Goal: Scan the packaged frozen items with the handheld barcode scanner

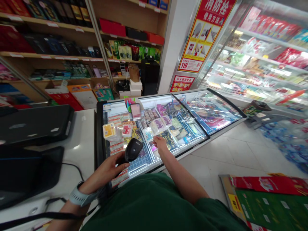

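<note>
One black scanner [133, 149] sits in the left grip [107, 169] over the freezer [99, 128]. The right grip [160, 143] curls by a blue-white pack [148, 134] mid-frame; can't tell if it's held. Scanning seems underway; next calls for good aim.

Head camera: one view from the person's head, facing forward and down over the dark green cloth shirt [154, 202].
Bare left hand [107, 168] and bare right hand [160, 142]: close, near mid-frame.
Black-edged, glass-topped freezer [99, 138]: just beyond the shirt, slanting away rightward.
Tan wooden shelves [120, 12]: farther off, upper left.
</note>
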Tool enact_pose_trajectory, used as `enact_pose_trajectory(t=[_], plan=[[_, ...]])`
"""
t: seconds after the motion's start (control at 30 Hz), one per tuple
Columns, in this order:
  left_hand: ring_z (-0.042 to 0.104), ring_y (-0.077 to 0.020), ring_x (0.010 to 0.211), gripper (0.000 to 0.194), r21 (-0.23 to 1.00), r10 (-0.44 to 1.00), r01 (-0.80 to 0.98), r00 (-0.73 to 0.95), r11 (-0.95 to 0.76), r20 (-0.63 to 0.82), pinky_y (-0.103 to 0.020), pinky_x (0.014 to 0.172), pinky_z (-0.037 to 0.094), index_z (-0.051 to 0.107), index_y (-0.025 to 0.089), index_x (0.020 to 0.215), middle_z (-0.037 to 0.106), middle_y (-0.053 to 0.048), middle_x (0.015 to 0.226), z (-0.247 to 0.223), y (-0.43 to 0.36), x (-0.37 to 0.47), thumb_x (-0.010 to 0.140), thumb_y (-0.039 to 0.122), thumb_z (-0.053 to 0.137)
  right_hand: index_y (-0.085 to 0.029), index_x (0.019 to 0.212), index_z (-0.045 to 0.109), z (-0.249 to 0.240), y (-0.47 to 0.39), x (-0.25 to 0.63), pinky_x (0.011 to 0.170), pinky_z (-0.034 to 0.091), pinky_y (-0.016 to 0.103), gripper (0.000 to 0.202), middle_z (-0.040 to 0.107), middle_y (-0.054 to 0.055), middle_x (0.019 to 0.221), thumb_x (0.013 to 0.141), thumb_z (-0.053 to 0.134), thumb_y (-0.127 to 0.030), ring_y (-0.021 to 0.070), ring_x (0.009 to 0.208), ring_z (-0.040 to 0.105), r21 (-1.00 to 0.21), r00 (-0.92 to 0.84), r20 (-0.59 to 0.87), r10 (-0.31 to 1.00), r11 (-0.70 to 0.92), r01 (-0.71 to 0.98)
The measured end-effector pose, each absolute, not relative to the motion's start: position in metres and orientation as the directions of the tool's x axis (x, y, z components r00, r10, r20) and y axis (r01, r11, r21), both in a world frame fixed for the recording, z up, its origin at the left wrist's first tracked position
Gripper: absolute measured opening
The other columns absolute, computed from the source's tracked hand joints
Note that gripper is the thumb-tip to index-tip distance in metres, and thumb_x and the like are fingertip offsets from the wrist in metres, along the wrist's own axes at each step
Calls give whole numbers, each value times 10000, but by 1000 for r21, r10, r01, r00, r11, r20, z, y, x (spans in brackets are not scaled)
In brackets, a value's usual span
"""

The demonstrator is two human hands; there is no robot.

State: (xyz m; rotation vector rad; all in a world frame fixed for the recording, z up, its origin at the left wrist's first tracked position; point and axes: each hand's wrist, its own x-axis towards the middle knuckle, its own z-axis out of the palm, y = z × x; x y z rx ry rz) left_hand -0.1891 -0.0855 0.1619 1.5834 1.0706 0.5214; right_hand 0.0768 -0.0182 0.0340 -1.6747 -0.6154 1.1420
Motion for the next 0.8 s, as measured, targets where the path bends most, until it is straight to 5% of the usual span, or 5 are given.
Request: enact_pose_trajectory(t=[0.33, 0.63, 0.8], plan=[[616, -292, 1182, 487, 938, 862, 290, 408, 190, -301, -417, 1043, 468, 643, 212, 1218, 676, -67, 1270, 147, -102, -214, 776, 401, 718, -180, 689, 583, 9, 4, 81, 441, 414, 203, 193, 599, -19, 546, 736, 671, -345, 132, 496, 607, -877, 499, -449, 741, -472, -88], [613, -324, 1181, 560, 939, 881, 217, 342, 265, -328, -440, 1018, 491, 652, 220, 1230, 706, -79, 1216, 142, -111, -228, 724, 439, 755, -176, 765, 585, 14, -5, 80, 659, 468, 282, 205, 678, 67, 770, 774, 625, -377, 201, 742, 628, -881, 591, -181, 786, -396, 257], [619, -312, 1174, 554, 932, 882, 200, 312, 301, -352, -426, 1000, 506, 639, 206, 1233, 711, -74, 1206, 141, -115, -237, 749, 459, 727, -196, 836, 621, 24, -12, 50, 798, 453, 287, 198, 680, 54, 860, 830, 581, -389, 195, 857, 612, -869, 417, -76, 906, -265, 418]])
